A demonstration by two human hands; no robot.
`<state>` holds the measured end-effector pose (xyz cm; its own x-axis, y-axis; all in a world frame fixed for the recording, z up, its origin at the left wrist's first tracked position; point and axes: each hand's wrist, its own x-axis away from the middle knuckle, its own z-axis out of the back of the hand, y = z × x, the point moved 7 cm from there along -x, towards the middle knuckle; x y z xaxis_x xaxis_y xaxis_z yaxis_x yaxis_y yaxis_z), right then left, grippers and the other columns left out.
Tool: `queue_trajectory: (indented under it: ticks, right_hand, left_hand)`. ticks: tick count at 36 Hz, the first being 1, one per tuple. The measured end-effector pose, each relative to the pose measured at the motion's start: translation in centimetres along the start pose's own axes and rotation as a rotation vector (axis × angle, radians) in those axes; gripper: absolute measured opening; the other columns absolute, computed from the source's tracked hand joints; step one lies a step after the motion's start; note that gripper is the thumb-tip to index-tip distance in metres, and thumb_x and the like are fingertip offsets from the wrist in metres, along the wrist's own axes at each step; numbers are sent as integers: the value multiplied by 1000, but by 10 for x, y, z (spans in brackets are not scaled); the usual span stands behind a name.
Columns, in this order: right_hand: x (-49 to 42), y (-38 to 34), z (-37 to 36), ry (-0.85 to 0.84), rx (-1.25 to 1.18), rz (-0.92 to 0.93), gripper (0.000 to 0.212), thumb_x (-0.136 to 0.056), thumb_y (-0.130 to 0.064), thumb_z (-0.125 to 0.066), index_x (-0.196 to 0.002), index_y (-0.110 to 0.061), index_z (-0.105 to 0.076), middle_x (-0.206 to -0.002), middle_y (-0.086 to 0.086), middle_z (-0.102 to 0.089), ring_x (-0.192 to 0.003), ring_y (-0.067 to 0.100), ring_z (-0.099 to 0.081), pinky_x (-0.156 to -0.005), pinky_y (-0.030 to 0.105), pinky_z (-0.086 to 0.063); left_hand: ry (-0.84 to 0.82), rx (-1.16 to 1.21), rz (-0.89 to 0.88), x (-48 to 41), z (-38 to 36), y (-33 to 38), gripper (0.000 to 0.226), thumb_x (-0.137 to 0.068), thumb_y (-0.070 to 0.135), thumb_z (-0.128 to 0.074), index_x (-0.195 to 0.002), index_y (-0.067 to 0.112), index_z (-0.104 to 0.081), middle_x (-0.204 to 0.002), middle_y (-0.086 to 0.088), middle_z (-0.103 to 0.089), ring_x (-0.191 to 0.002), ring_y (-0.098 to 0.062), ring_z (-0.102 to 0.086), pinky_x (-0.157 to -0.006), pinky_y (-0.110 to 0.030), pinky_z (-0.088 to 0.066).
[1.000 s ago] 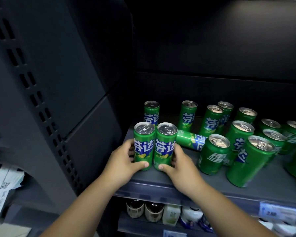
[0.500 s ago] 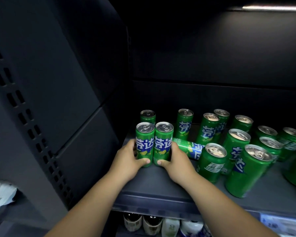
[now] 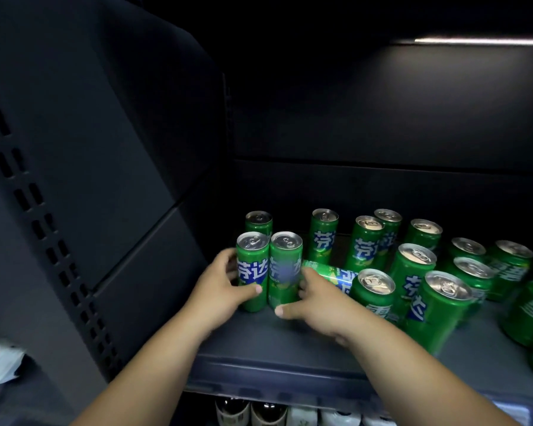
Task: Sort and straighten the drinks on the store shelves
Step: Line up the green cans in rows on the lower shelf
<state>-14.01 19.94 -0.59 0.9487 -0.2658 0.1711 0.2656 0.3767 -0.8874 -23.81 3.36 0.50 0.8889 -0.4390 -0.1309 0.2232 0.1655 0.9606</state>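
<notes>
Two slim green cans stand side by side at the left end of the dark shelf (image 3: 259,339). My left hand (image 3: 219,290) grips the left can (image 3: 252,269), thumb across its front. My right hand (image 3: 317,299) holds the right can (image 3: 285,265), thumb at its base. A third slim can (image 3: 259,221) stands right behind them. Another green can (image 3: 330,272) lies on its side behind my right hand. Several more green cans stand loosely to the right, such as one near the front (image 3: 437,309).
A dark side panel (image 3: 136,210) closes off the shelf on the left, with a slotted upright (image 3: 43,241) in front of it. Bottles and cartons (image 3: 268,413) stand on the shelf below. A light strip (image 3: 480,41) glows at the top right.
Both hands have pushed the pair of cans back, close to the can behind them. The view has moved lower and nearer the shelf.
</notes>
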Motion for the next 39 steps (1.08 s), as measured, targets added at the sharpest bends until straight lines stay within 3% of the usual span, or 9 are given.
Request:
queue_trajectory:
  ticks: [4,6,9,12,18,24,31,34,39]
  right_hand:
    - [20,-44,28,20,126,111,68,-62,-26,-93,-115,-35,-52,-106,-22,-63,-99,-4,-59,-100,29,-47]
    - [26,-69,46,54,200,184,74,-71,-18,-91,-132,-30,-51,-112,-26,-54,-104,-3,-55,-101,27,-45]
    - [26,-97,75,136,309,273,76,-73,-25,-90,-139,-25,-54,-132,-12,-57,-121,7,-56,-108,33,-46]
    - [8,-105,99,183,377,286,65,-73,-28,-90,-132,-24,-61,-130,-1,-65,-118,12,-61,-106,35,-49]
    - [-35,-104,126,183,473,237,60,-74,-28,-89,-128,-23,-63,-119,-2,-70,-105,13,-67,-94,30,-54]
    - [-59,-104,133,101,566,204,66,-78,-27,-86,-137,-27,-56,-131,-3,-62,-104,7,-59,-89,23,-46]
    - [-75,-92,129,5,784,138,81,-80,-26,-84,-150,-23,-43,-148,-1,-51,-128,22,-54,-93,28,-45]
    - [-79,-89,127,25,822,141,76,-81,-23,-83,-148,-23,-46,-143,1,-56,-122,24,-58,-97,36,-51]
    - [-82,-86,129,77,777,160,63,-78,-24,-84,-133,-30,-54,-125,1,-63,-101,23,-63,-83,34,-55]
  left_hand:
    - [69,-26,-90,-5,13,44,89,-47,42,-86,-127,34,-49,-126,9,-57,-112,-5,-60,-93,-32,-53]
    - [105,-106,-140,-9,17,66,88,-47,52,-82,-128,37,-50,-128,8,-55,-116,-6,-57,-96,-35,-52]
    - [124,-225,-198,-21,18,89,72,-63,37,-87,-126,34,-54,-128,7,-57,-116,-10,-56,-98,-39,-50]
    - [112,-343,-195,-39,12,102,62,-71,28,-86,-127,26,-59,-127,3,-60,-116,-14,-58,-99,-35,-48]
    - [57,-510,-115,-77,0,102,58,-73,30,-84,-127,23,-62,-126,-4,-64,-109,-19,-61,-88,-27,-48]
    - [-8,-616,-10,-101,-11,102,61,-76,31,-83,-131,24,-58,-114,3,-58,-98,-14,-58,-80,-24,-45]
    - [-106,-748,113,-114,-23,91,62,-73,32,-85,-129,27,-59,-121,5,-65,-105,-16,-62,-86,-29,-53]
    - [-114,-770,119,-114,-24,91,64,-72,26,-86,-130,26,-59,-124,4,-64,-107,-16,-62,-86,-27,-52]
    - [-61,-751,101,-111,-20,93,60,-71,26,-88,-125,28,-62,-119,5,-65,-98,-14,-61,-79,-26,-51]
